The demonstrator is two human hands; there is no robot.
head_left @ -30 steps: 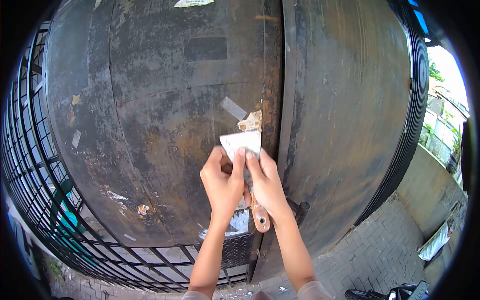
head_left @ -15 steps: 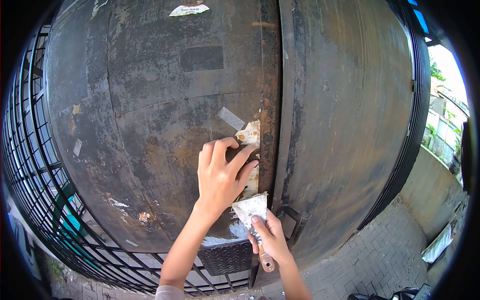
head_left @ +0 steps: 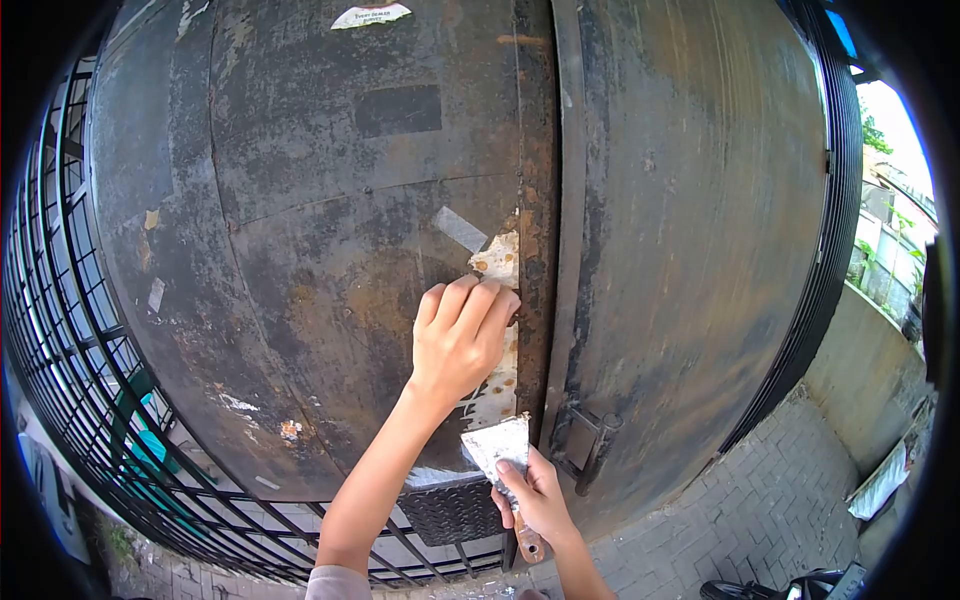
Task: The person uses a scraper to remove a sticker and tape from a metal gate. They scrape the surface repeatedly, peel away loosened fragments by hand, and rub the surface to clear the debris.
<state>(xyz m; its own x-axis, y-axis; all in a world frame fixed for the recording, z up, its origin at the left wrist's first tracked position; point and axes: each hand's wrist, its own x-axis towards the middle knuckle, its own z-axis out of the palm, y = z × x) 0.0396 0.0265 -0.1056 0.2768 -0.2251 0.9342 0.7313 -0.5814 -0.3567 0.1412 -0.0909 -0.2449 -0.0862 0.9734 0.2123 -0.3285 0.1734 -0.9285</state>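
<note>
My left hand is at the right edge of the left metal door panel, its fingers curled together over a torn whitish paper strip. What the fingertips pinch, if anything, is hidden. Below and to the right, my right hand grips a scraper by its wooden handle, with the wide, white-smeared blade pointing up. The blade overlaps the lower part of the paper in view; whether they touch I cannot tell. A grey tape piece sticks to the door just above the paper.
The right door panel carries a metal handle beside my right hand. Black bars run along the left. A perforated black plate sits below my hands. Paving and part of a bicycle show at lower right.
My left hand has moved slightly right and its spread fingers have closed together at the paper. My right hand has lowered the scraper a little, exposing more of the paper strip.
</note>
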